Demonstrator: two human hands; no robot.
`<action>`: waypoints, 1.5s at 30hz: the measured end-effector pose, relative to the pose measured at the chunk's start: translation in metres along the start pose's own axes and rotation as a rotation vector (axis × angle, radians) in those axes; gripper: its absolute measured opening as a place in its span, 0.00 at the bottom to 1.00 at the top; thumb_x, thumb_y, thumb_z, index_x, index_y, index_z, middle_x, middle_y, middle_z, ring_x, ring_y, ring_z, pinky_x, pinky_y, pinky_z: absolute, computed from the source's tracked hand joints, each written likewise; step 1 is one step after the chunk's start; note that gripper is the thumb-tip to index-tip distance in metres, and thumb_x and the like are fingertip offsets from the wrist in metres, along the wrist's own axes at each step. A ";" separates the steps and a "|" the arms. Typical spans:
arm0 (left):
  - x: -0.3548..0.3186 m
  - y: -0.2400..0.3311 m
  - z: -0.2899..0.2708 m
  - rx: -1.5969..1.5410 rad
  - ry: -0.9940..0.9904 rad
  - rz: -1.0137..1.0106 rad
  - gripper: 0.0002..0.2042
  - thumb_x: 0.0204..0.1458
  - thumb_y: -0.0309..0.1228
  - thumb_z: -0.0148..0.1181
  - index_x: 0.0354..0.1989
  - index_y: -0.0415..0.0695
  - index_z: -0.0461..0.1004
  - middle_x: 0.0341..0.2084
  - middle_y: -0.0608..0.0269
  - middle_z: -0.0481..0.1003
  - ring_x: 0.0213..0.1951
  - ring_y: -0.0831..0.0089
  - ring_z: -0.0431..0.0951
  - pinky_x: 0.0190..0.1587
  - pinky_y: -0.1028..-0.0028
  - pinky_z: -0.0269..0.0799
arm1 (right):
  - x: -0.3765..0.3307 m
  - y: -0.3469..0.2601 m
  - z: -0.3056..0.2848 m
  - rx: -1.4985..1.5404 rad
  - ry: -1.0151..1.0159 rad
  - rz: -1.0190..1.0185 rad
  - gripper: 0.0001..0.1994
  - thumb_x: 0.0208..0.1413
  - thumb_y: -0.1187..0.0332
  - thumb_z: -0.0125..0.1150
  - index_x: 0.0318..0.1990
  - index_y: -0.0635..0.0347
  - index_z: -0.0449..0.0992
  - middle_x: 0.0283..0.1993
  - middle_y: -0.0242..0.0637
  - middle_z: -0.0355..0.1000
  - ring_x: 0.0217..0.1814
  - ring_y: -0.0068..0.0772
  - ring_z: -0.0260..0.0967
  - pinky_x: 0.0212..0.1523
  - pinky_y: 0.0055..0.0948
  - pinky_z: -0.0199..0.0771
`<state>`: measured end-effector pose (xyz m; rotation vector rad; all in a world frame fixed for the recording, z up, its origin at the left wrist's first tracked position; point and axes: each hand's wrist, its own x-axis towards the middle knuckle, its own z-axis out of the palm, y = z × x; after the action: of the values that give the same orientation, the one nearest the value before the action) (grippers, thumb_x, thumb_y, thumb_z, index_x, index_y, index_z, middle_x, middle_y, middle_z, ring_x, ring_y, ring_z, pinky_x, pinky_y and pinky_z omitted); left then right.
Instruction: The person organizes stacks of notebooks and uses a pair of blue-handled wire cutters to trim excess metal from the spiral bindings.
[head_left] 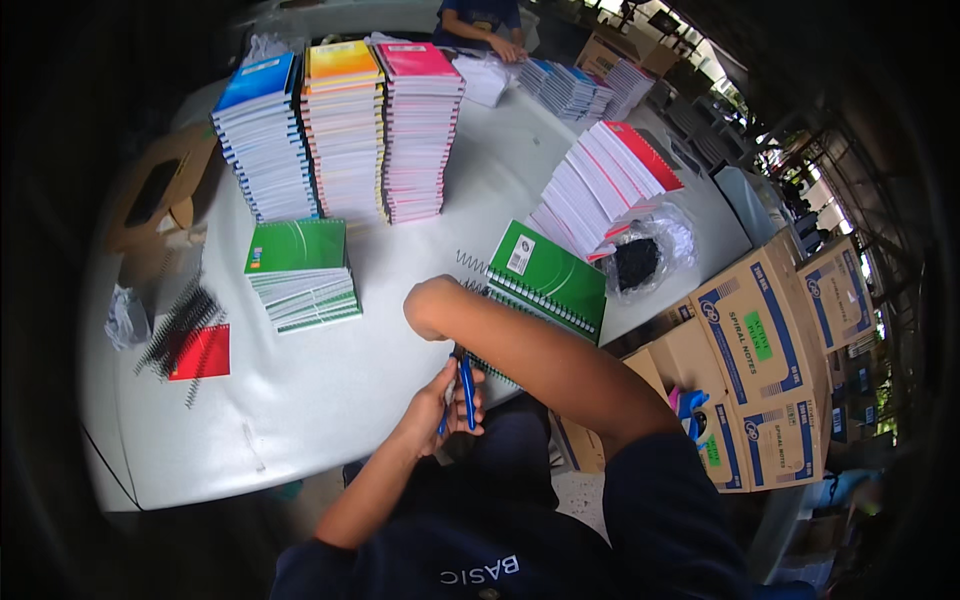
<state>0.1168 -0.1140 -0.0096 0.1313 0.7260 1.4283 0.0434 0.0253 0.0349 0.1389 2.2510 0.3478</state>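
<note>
My left hand is closed around blue-handled pliers at the table's front edge, their jaws pointing away from me. My right forearm reaches across from the right, and my right hand bends down just beyond the pliers, its fingers hidden. Under that forearm lies part of a spiral notebook, its dark coil showing along an edge. Just beyond the forearm are green spiral notebooks, with a loose coil end sticking out to the left.
Tall notebook stacks, blue, orange and pink, stand behind a green stack. Black coils lie over a red notebook. Right are red notebooks, a plastic bag and cardboard boxes. Another person works opposite.
</note>
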 end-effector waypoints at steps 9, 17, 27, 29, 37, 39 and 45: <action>0.000 -0.003 0.012 0.081 0.087 0.055 0.24 0.58 0.56 0.35 0.38 0.46 0.63 0.20 0.66 0.66 0.20 0.74 0.67 0.23 0.73 0.67 | 0.016 0.008 0.011 0.019 -0.003 -0.058 0.13 0.30 0.74 0.71 0.30 0.60 0.81 0.35 0.45 0.76 0.39 0.40 0.74 0.37 0.37 0.75; -0.011 0.001 0.006 -0.012 -0.103 0.045 0.28 0.59 0.55 0.32 0.50 0.40 0.64 0.36 0.53 0.73 0.41 0.58 0.76 0.42 0.61 0.73 | -0.011 0.015 -0.017 0.028 -0.162 -0.154 0.10 0.38 0.78 0.65 0.31 0.56 0.82 0.36 0.37 0.77 0.38 0.34 0.74 0.38 0.34 0.72; 0.018 -0.006 -0.041 -0.331 -0.638 0.053 0.28 0.59 0.55 0.32 0.48 0.40 0.64 0.34 0.52 0.72 0.39 0.58 0.76 0.42 0.59 0.74 | -0.028 0.013 -0.029 0.026 -0.119 -0.108 0.09 0.38 0.77 0.66 0.32 0.57 0.82 0.37 0.38 0.77 0.39 0.37 0.73 0.38 0.35 0.72; 0.009 -0.006 -0.030 -0.210 -0.408 0.051 0.27 0.59 0.54 0.32 0.46 0.41 0.65 0.30 0.55 0.71 0.33 0.61 0.76 0.39 0.61 0.74 | -0.028 0.016 -0.029 0.042 -0.130 -0.103 0.09 0.38 0.77 0.66 0.32 0.57 0.82 0.36 0.38 0.77 0.39 0.37 0.73 0.38 0.35 0.72; -0.001 0.013 -0.004 0.037 -0.150 0.086 0.27 0.60 0.53 0.30 0.46 0.40 0.65 0.27 0.57 0.71 0.30 0.63 0.76 0.37 0.64 0.76 | -0.039 0.019 -0.036 0.116 -0.122 -0.144 0.10 0.39 0.78 0.64 0.33 0.59 0.81 0.36 0.39 0.77 0.38 0.37 0.73 0.38 0.35 0.72; 0.003 0.007 -0.023 -0.128 -0.373 0.102 0.28 0.60 0.54 0.30 0.47 0.39 0.64 0.28 0.56 0.71 0.32 0.62 0.76 0.38 0.63 0.76 | -0.037 0.018 -0.038 0.098 -0.126 -0.132 0.10 0.38 0.78 0.64 0.33 0.59 0.81 0.36 0.40 0.77 0.38 0.37 0.73 0.38 0.35 0.72; -0.014 0.011 0.013 0.088 -0.065 0.081 0.29 0.60 0.54 0.30 0.49 0.39 0.63 0.31 0.53 0.72 0.39 0.58 0.77 0.41 0.60 0.75 | -0.047 0.011 -0.047 0.047 -0.179 0.000 0.13 0.36 0.72 0.66 0.34 0.62 0.80 0.36 0.43 0.76 0.38 0.39 0.73 0.39 0.37 0.71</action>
<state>0.1145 -0.1203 0.0111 0.2774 0.7373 1.4622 0.0384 0.0161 0.1015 0.1870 2.0827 0.2715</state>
